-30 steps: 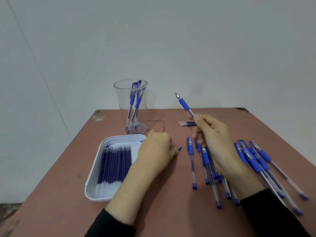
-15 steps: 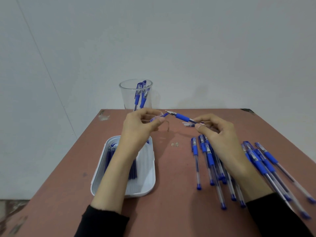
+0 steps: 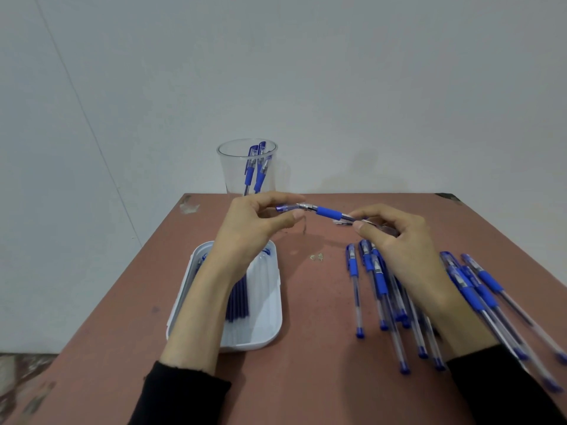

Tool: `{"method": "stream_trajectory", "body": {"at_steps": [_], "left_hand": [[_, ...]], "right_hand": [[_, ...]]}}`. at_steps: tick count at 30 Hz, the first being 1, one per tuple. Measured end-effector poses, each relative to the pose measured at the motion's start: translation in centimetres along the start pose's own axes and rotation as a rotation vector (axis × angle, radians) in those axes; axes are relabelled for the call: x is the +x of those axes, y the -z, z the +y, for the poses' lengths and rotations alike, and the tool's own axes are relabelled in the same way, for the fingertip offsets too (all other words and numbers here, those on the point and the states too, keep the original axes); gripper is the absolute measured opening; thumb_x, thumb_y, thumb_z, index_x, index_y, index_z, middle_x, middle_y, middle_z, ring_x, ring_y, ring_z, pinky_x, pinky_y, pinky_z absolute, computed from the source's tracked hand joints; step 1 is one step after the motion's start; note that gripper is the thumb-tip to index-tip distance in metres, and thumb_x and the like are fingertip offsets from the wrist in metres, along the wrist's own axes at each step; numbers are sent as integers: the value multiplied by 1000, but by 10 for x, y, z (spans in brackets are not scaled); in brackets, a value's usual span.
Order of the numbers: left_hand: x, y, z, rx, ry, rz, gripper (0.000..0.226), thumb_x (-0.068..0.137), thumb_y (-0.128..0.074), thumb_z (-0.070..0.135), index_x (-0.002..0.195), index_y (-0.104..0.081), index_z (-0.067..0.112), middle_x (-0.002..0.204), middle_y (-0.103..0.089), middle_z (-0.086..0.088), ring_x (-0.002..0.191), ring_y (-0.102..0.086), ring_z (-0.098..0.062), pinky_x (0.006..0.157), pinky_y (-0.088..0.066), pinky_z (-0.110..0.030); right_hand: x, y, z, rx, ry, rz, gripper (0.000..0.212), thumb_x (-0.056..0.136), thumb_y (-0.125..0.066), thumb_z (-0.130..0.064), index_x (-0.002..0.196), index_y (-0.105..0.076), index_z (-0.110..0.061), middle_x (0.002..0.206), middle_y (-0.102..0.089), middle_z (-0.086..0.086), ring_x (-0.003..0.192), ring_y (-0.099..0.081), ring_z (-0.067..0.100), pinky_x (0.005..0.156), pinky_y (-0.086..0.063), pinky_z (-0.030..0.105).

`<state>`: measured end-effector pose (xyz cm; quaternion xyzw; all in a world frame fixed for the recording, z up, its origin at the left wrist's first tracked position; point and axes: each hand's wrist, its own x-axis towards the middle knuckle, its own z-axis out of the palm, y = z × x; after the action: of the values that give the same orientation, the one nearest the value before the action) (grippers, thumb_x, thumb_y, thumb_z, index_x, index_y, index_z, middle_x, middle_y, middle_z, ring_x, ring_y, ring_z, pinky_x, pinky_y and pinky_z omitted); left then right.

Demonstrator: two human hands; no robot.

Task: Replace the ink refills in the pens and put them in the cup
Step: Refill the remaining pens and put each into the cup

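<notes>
cap (image 3: 285, 207), pinched by the left hand (image 3: 254, 228), has come up to the tip of the pen (image 3: 329, 213); the right hand (image 3: 402, 240) grips its barrel. once capped, probably ready for the cup (image 3: 228, 173) at twelve o'clock.

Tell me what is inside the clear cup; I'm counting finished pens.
The clear cup holds blue pens, at least two, standing tilted. Its lower part is hidden behind the left hand, so the exact count cannot be told.
</notes>
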<state>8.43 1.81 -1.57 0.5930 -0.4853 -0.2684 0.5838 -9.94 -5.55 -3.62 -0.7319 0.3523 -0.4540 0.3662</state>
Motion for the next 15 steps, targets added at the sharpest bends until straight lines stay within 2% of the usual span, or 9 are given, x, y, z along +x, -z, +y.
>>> {"method": "stream_trajectory", "body": {"at_steps": [3,5,7,9,15], "left_hand": [[-1,3,-1,79,-7,-65,19,80,-73,11,96,-75,21,76,-72,6,70,-64,-4,71,-48,-10],[-2,1,-1,172,-2,-123,19,80,-74,17,97,-75,24,78,-72,-4,72,-65,-11,74,-49,-15],[-2,0,-2,203,1,-152,19,80,-74,20,98,-74,25,85,-72,-10,74,-65,-15,78,-48,-18],[-2,0,-2,156,-5,-151,18,80,-73,18,98,-74,24,84,-73,-5,71,-65,-8,75,-48,-12],[0,-4,-4,98,-33,-127,15,82,-70,11,94,-73,18,78,-73,-4,68,-68,-8,75,-52,-14]], "right_hand": [[0,2,0,-97,60,-3,25,86,-66,-14,82,-69,-38,84,-67,-12,82,-57,5,71,-42,12],[-1,4,-2,-193,112,-18,32,85,-67,-12,81,-65,-43,85,-65,-17,86,-53,4,72,-39,10],[-1,7,-3,-223,126,-36,34,84,-67,-11,80,-64,-44,85,-64,-19,86,-52,5,73,-41,13],[0,9,-2,-211,127,-37,31,85,-67,-12,82,-66,-42,83,-64,-19,86,-52,7,72,-41,14],[3,8,3,-198,122,-36,24,88,-65,-15,85,-67,-39,82,-62,-11,73,-49,2,64,-35,7]]}}
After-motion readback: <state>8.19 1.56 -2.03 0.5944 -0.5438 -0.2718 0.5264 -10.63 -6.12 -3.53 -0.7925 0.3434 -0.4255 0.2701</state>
